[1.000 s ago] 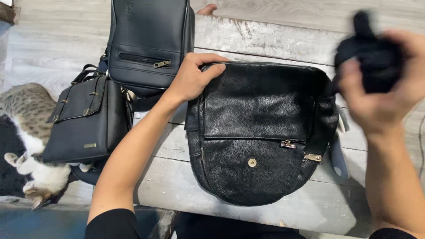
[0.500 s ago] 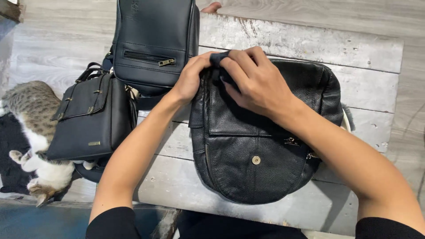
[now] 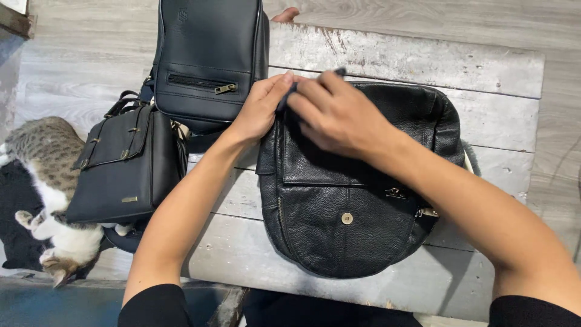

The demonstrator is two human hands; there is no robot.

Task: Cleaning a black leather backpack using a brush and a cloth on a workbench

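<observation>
A weathered grey wooden table (image 3: 423, 60) fills the view from above, set on a pale plank floor. At its centre lies a black pebbled-leather backpack (image 3: 351, 230), front side up, with a round metal snap low on its pocket and two small zipper pulls at about 3 o'clock of that snap. The left hand (image 3: 260, 109) pinches the bag's top edge at about 11 o'clock of the bag, fingers curled closed on the leather. The right hand (image 3: 339, 115) lies just beside it at 12 o'clock, fingers closed around a small dark cloth (image 3: 290, 91) pressed at the bag's opening; only a little of the cloth shows. At 10 o'clock of the table rests a taller black bag (image 3: 209, 60) with a zipped pocket, and at 9 o'clock a small black satchel (image 3: 124, 166). A tabby and white cat (image 3: 45, 200) lies on the floor at far 9 o'clock.
</observation>
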